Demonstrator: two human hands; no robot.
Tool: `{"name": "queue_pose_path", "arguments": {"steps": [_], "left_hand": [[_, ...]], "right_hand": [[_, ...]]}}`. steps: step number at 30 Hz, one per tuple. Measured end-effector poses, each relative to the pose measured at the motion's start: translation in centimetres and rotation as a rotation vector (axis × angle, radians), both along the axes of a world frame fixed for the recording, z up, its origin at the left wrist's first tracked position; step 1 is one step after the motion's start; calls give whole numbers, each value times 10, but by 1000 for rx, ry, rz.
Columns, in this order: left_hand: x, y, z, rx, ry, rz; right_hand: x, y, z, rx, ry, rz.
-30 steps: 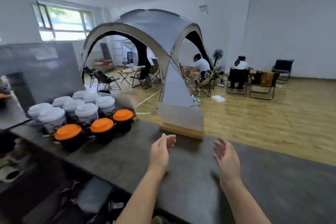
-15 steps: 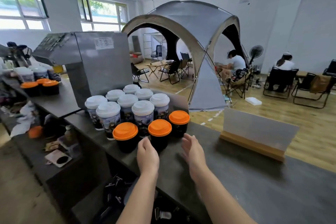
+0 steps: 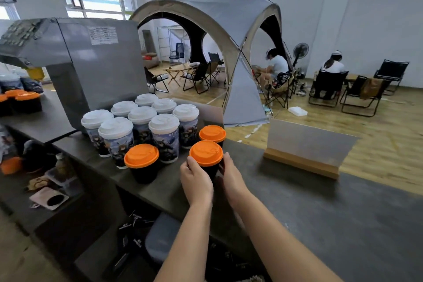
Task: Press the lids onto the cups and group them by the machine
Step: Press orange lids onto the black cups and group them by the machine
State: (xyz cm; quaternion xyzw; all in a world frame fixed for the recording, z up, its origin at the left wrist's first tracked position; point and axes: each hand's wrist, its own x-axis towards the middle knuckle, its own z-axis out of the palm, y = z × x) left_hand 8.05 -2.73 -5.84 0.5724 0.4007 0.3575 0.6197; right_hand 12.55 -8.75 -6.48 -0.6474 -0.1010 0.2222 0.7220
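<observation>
Several printed cups with white lids [image 3: 142,119] stand grouped beside the grey machine [image 3: 91,57] on the dark counter [image 3: 320,213]. Three black cups with orange lids stand in front of them. My left hand [image 3: 195,179] and my right hand [image 3: 231,174] grip the middle black cup [image 3: 206,155] from both sides, fingers curled round its wall just under the orange lid. Another orange-lidded cup [image 3: 142,162] stands to the left, and a third [image 3: 212,134] just behind the held one.
A wooden-based sign holder [image 3: 306,146] stands on the counter to the right. More orange-lidded cups [image 3: 21,98] sit on a lower shelf at far left. Beyond the counter are a grey tent [image 3: 219,36], folding chairs and two seated people.
The view swung left toward the machine and cups. Both hands moved from open above the counter to the cups and closed around the middle orange-lidded cup.
</observation>
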Motion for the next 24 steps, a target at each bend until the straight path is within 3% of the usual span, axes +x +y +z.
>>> {"name": "queue_pose_path", "arguments": {"steps": [2, 7, 9, 13, 20, 24], "left_hand": [[2, -23, 0, 101, -1, -50], [15, -108, 7, 276, 198, -380], [23, -149, 7, 314, 123, -500], [34, -234, 4, 212, -35, -723], [36, -353, -9, 239, -49, -985], [36, -384, -12, 316, -53, -998]], "right_hand": [[0, -30, 5, -20, -51, -86], [7, -122, -1, -25, -150, -346], [7, -165, 0, -6, -152, -461], [7, -255, 3, -50, -231, -670], [-5, -381, -7, -156, -302, -902], [-8, -414, -3, -140, -335, -924]]}}
